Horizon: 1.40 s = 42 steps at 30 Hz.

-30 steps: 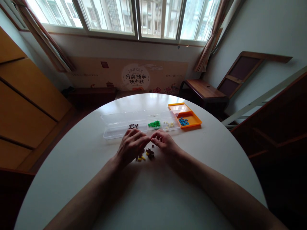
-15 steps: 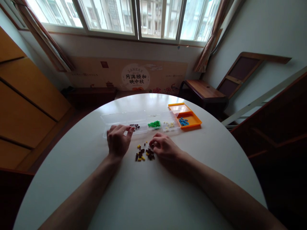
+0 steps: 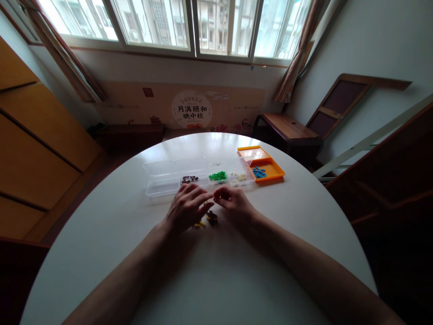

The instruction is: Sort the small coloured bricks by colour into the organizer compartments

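Observation:
My left hand hovers over a small loose pile, its fingers stretched forward and the thumb held apart from them. Its forefinger tip comes close to my right hand, whose thumb and fingertips are pinched together at the right of the pile. Anything in that pinch is too small to make out. Dark brown pieces and yellow pieces show between and below the hands; my left hand covers the rest. Just beyond stands a clear plastic box with its lid raised, holding sorted brown pieces, green pieces and pale yellow pieces.
At the box's right end, an orange case lies open with blue pieces in it. Everything rests on a round white table. A wooden chair is past the far right edge, under the window wall.
My left hand has moved right and nearer, from the clear box to over the pile. My right hand has lifted slightly, bringing both hands' fingertips together.

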Motion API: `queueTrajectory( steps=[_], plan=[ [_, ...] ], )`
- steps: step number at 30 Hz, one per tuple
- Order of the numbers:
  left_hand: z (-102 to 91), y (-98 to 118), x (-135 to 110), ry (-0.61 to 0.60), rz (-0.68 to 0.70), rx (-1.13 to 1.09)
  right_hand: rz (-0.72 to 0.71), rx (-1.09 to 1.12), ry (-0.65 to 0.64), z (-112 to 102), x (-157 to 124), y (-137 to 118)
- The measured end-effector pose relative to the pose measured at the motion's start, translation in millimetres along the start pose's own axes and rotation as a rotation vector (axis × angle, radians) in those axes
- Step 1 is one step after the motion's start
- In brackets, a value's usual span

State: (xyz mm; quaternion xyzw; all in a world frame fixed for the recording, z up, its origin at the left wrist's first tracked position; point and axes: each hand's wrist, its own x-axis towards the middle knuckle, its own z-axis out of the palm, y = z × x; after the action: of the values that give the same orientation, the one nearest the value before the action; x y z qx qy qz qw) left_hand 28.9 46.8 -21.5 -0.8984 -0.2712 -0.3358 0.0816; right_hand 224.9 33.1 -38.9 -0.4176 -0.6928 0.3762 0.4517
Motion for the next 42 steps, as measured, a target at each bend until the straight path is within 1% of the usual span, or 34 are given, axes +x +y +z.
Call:
queueTrajectory(
  steps=[4,7,9,11,15,17,18,20,22,24,26,33,35,39,41,42],
  plan=[
    [-1.2,1.7,1.3,0.004,0.018,-0.012,0.034,0.147,0.03,3.1,1.7,4.5],
    [-1.3,0.7,0.9,-0.032,0.003,-0.024,0.041,0.183,0.034,4.4,1.8,6.8],
    [-0.7,-1.5,-0.2,-0.023,-0.02,-0.023,0.043,0.201,0.029,5.1,0.9,6.8],
    [0.1,-5.2,-1.5,0.041,-0.09,0.009,0.046,0.199,0.021,5.7,-0.9,5.3],
    [0.6,-14.1,-3.2,0.231,-0.355,0.14,0.02,0.082,-0.03,5.7,-5.6,1.4],
    [0.7,-17.1,-3.7,0.284,-0.444,0.165,0.002,0.016,-0.007,4.2,-6.6,1.1],
    [0.9,-17.9,-3.8,0.291,-0.463,0.162,-0.002,-0.009,0.025,3.1,-6.5,1.6],
    [1.7,-17.8,-4.2,0.255,-0.458,0.144,0.002,-0.054,0.096,0.8,-5.6,3.0],
    [2.3,-16.3,-4.6,0.164,-0.4,0.125,0.012,-0.115,0.132,-0.9,-4.5,4.1],
    [1.7,-15.0,-5.2,0.062,-0.321,0.114,0.005,-0.172,0.136,-1.4,-4.0,4.3],
    [-0.8,-15.2,-6.1,-0.001,-0.266,0.109,-0.015,-0.198,0.126,-1.0,-4.3,4.0],
    [-13.8,-22.4,-8.5,-0.162,-0.194,0.009,-0.028,-0.229,0.116,0.7,-6.0,4.5],
    [-15.0,-21.0,-7.9,-0.192,-0.198,-0.009,-0.04,-0.233,0.114,0.9,-6.0,4.2],
    [-13.9,-18.4,-6.9,-0.213,-0.21,-0.004,-0.053,-0.245,0.109,1.2,-6.5,2.4],
    [-11.9,-20.5,-7.3,-0.181,-0.206,0.028,-0.065,-0.262,0.099,1.1,-7.5,1.3],
    [-10.6,-22.3,-7.8,-0.138,-0.211,0.059,-0.075,-0.273,0.091,1.0,-8.1,0.8]
  ],
)
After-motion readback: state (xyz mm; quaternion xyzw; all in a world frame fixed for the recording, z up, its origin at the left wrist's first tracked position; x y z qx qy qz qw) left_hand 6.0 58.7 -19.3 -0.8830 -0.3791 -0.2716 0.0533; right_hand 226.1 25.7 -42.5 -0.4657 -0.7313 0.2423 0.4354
